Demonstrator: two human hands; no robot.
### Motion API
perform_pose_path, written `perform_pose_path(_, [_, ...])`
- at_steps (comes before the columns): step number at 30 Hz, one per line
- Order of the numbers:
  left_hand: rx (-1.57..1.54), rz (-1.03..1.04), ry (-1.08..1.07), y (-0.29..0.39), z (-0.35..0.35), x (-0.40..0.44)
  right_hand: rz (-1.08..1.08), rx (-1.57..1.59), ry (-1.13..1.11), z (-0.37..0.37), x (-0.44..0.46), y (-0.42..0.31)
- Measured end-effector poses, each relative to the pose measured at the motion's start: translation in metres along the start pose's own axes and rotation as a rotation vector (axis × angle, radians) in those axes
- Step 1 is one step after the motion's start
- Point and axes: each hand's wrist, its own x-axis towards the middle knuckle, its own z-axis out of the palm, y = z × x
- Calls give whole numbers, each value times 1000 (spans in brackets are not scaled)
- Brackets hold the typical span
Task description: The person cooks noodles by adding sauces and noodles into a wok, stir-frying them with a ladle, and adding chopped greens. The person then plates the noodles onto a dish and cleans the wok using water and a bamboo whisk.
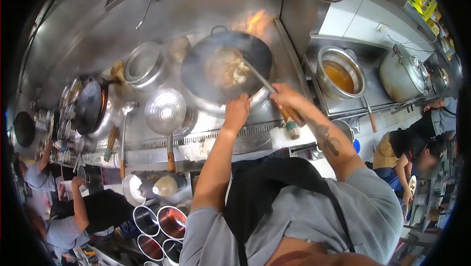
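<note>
A large dark wok (197, 65) sits on the burner with steam rising from it. Pale and brown pieces of food (239, 76) lie in its middle. At the near rim, my left hand (238, 111) is closed on the wok's edge; whatever handle or cloth may be under the fingers is hidden. My right hand (289, 97) grips a long-handled metal cooking utensil (258, 76), which slants down into the food. Steam and food obscure the utensil's head, so I cannot tell its exact shape.
Flames (256, 23) rise behind the wok. A perforated skimmer (166, 111) and a ladle (128, 108) lie to the left. At right stand a pot of orange-brown liquid (338, 77) and a lidded pot (400, 75). Co-workers (407, 148) stand on both sides.
</note>
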Motion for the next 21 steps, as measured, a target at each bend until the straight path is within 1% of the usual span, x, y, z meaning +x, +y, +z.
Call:
perform_pose_path(2, [61,-66,-88,-14,5,-7,57,169,-67,-6,13,11])
perform_pose_path(3, [94,-80,-116,-16,2,1,6,98,-11,-7,18,9])
perform_pose_path(5, [94,-64,-92,-6,-1,-5,-96,-38,111,-11,27,5])
perform_pose_path(6, [97,-51,-83,-2,-5,-3,-37,-213,192,-7,34,-2])
perform_pose_path(9, [86,-21,-37,-4,-4,-5,-144,-375,254,17,76,33])
perform_pose_path(10, [48,-14,-34,-15,-3,-1,-42,-378,189,28,73,21])
perform_pose_path(11, [60,-31,-50,-21,-1,-2,-75,-252,89,36,71,23])
perform_pose_path(13, [80,-65,-91,-23,-2,-3,-59,-290,-24,34,52,2])
perform_pose_path(15, [59,-15,-49,-16,-11,4,-124,-101,-103,14,32,-5])
perform_pose_path(16, [38,-6,-44,-9,-12,-5,-133,-2,-151,8,14,-2])
perform_pose_path(17, [26,-50,-66,-14,-7,-17,-41,-64,-94,2,2,-13])
perform_pose_path(19, [11,-91,-73,-30,-1,-3,-81,-125,-101,-14,-17,-36])
perform_pose_path(21, [56,-23,-16,-16,-6,2,-75,-301,9,-21,-8,-22])
